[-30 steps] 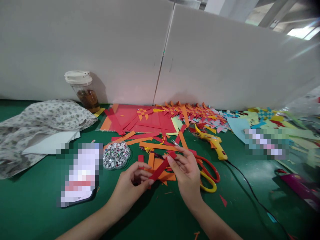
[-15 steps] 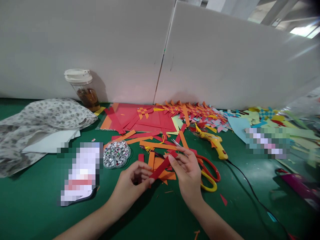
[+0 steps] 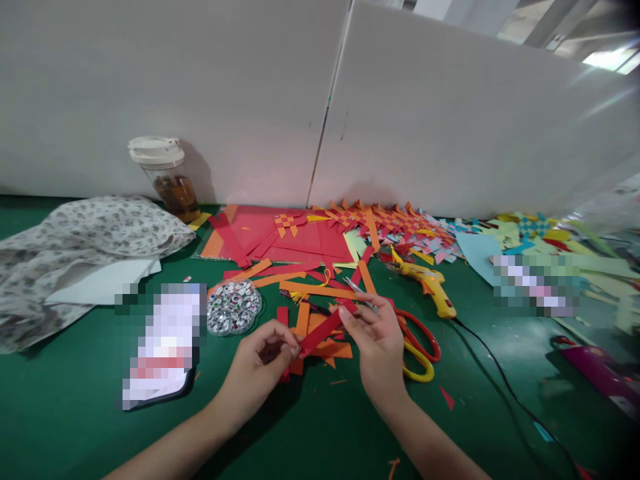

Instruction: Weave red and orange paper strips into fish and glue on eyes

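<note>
- Table [image 3: 330, 433]: smooth, green.
- Cloth [image 3: 100, 230], 10 o'clock from the red strip [image 3: 325, 331]: rumpled, printed.
- Right hand [image 3: 379, 340]: thumb and fingers clamped on the strip's 1 o'clock end.
- Left hand [image 3: 263, 358]: fingertips curled at its 7 o'clock end; whether pinching can't be told.
- Scissors [image 3: 429, 360], 3 o'clock: looped handles.
- Strip: flat paper, slanting between both hands.

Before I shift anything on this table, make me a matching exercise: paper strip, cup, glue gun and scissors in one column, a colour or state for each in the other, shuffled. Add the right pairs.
Things:
1. paper strip
2. cup
3. glue gun
4. scissors

Colours and states:
a. white on top, clear below
b. one handle red, the other yellow
c. mostly yellow
d. red, one end held in the right hand

Right pairs: 1-d, 2-a, 3-c, 4-b
</note>
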The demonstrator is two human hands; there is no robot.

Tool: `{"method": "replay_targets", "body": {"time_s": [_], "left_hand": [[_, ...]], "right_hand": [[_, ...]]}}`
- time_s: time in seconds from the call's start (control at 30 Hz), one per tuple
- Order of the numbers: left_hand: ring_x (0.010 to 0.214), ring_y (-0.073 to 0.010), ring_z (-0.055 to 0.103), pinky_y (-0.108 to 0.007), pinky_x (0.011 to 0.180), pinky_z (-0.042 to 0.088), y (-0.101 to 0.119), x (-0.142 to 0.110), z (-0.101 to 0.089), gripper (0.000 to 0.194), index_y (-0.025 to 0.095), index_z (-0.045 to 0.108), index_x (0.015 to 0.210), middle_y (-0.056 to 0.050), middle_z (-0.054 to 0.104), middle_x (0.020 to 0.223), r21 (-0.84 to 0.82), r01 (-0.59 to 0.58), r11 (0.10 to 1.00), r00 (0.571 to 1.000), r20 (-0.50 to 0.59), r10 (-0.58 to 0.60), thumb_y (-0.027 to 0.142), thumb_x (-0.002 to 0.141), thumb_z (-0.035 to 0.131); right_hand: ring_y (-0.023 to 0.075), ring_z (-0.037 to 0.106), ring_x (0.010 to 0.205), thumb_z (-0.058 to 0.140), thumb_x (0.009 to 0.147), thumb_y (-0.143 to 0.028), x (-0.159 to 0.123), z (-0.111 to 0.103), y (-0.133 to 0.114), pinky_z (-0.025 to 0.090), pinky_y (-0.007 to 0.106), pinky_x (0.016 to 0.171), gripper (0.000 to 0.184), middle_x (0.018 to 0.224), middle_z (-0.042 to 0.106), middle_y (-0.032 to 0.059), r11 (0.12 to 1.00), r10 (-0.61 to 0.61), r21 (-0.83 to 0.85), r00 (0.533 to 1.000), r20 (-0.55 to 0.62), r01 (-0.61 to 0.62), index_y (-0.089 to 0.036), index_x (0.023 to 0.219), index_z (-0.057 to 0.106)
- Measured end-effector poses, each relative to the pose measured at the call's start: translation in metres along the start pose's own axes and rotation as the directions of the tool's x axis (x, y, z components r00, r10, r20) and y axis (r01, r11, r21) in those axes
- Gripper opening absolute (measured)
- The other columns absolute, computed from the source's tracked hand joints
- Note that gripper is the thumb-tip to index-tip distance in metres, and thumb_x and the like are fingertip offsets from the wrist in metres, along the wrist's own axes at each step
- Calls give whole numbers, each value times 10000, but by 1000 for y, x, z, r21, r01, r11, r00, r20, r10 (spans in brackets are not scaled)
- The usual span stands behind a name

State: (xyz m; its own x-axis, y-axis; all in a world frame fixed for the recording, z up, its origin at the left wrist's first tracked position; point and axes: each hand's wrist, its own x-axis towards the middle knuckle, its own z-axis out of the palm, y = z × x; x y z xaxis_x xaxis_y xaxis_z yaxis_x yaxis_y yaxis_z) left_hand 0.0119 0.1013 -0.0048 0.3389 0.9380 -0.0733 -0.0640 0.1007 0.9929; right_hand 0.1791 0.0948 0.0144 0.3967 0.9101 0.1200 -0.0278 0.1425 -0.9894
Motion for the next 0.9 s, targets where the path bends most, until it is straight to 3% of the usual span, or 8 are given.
{"method": "replay_targets", "body": {"time_s": [0.2,0.37,0.47,0.6,0.73,0.9], "left_hand": [[892,-197,587,-274,689,451,2,-1,1,105,198,496,674,-16,588,654,-36,-43,998,999,-13,42,202,748,570],[641,-119,588,-238,573,440,4,-4,-1,97,180,474,684,-27,621,849,-181,40,983,999,10,-39,156,750,541],[553,-88,555,-236,551,437,5,-5,-1,47,187,480,752,-17,612,901,-207,30,978,999,-4,-32,191,793,501],[486,-97,471,-212,477,374,7,-7,2,163,205,557,928,31,551,621,38,21,999,999,37,-23,320,823,508],[491,-108,448,-216,458,301,10,-9,5,279,171,614,631,12,536,527,370,-69,927,989,147,15,371,806,528],[506,-117,490,-215,487,321,11,-7,6,370,170,599,581,-1,584,520,448,-81,890,983,183,-3,386,847,462]], "right_hand": [[136,604,612,668,715,-291,-2,1,-1,498,266,541,305,693,625,-16,998,-41,-41,999,13,41,-226,943,477],[146,617,651,667,723,-301,-1,-1,-1,496,263,560,284,713,634,-13,997,-39,-73,999,2,39,-237,936,490],[159,637,718,666,728,-292,-1,-2,-1,503,264,598,280,755,651,-3,998,-49,-41,999,4,49,-234,934,485],[160,636,696,668,726,-292,-4,-2,-1,511,278,600,292,765,637,-2,998,-32,-51,998,46,34,-242,952,489],[177,650,749,661,732,-301,-5,-1,1,524,297,651,289,797,635,6,999,-14,-40,998,61,17,-244,954,485],[171,654,763,662,737,-288,-3,-1,0,515,263,640,304,760,629,-4,999,-16,-29,999,50,18,-234,966,469]]}}
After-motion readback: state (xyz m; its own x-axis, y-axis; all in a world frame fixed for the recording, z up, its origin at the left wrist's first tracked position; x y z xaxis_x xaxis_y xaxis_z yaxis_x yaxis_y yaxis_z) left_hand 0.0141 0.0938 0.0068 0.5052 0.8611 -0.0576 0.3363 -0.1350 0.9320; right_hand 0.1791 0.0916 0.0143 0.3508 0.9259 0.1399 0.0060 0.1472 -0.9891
